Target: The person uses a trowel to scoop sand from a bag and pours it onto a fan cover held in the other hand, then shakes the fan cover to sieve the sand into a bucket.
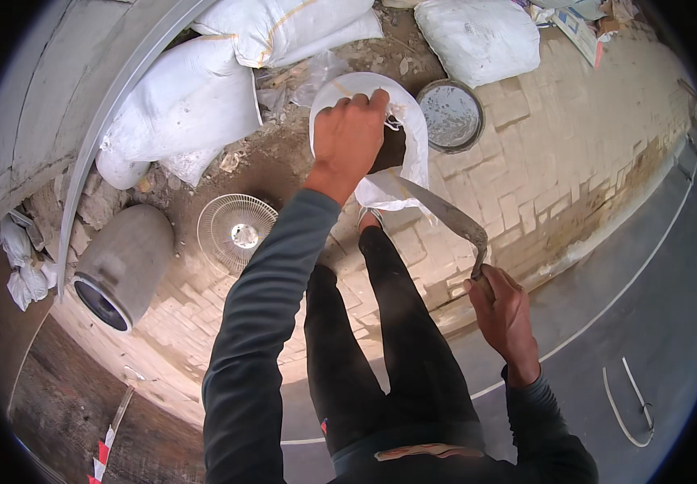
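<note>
Over paving, left hand (348, 133) gripped white sack (409, 121) — right hand (503, 310) clenched sickle (445, 214), blade angled up-left toward the sack.

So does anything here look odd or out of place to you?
Yes: a white fan guard lies flat on the dirt among the filled white sacks, with no fan attached. A grey cylinder lies tipped on its side nearby, and rubble and scraps litter the ground around them.
</note>
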Demonstrator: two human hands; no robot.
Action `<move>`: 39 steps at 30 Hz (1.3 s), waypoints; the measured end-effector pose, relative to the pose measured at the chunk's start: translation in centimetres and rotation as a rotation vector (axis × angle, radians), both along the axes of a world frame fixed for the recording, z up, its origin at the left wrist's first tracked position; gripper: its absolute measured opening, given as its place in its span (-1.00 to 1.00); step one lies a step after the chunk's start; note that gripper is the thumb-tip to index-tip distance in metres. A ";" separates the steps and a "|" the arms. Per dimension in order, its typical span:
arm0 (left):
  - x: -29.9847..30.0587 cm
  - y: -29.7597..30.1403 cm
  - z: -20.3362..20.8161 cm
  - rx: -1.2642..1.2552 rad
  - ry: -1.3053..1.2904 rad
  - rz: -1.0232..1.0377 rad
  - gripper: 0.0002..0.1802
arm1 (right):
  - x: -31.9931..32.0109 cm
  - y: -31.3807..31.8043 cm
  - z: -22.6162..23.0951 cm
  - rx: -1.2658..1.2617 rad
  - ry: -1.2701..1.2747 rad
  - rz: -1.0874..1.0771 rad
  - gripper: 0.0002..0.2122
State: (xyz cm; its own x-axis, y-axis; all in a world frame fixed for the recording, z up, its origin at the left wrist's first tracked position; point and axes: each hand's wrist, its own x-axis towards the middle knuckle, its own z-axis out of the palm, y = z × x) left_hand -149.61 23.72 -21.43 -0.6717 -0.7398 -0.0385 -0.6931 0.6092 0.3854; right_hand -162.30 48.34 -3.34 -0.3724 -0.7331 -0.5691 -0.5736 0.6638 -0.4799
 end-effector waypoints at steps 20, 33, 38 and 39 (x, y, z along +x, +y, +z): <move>3.6 -2.7 -0.2 0.166 0.334 0.305 -0.74 | 0.3 -12.4 -24.3 0.076 0.547 0.440 -0.89; 4.0 -2.9 0.8 0.396 0.409 0.421 -0.76 | 3.7 -10.6 -30.4 0.118 0.270 0.764 -0.87; 2.6 -1.5 0.7 0.502 0.544 0.463 -0.74 | -1.1 -11.9 -35.3 0.014 0.580 0.764 -0.87; 1.5 -1.0 0.8 0.538 0.568 0.454 -0.74 | -2.9 -9.5 -41.6 -0.237 0.646 0.917 -0.81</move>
State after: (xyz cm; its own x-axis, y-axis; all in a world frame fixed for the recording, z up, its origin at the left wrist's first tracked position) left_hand -148.16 22.77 -20.65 -0.3427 -0.9162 -0.2077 -0.4416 -0.0381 0.8964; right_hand -165.24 38.83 -44.96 0.1848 -0.9427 -0.2777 -0.9798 -0.1988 0.0229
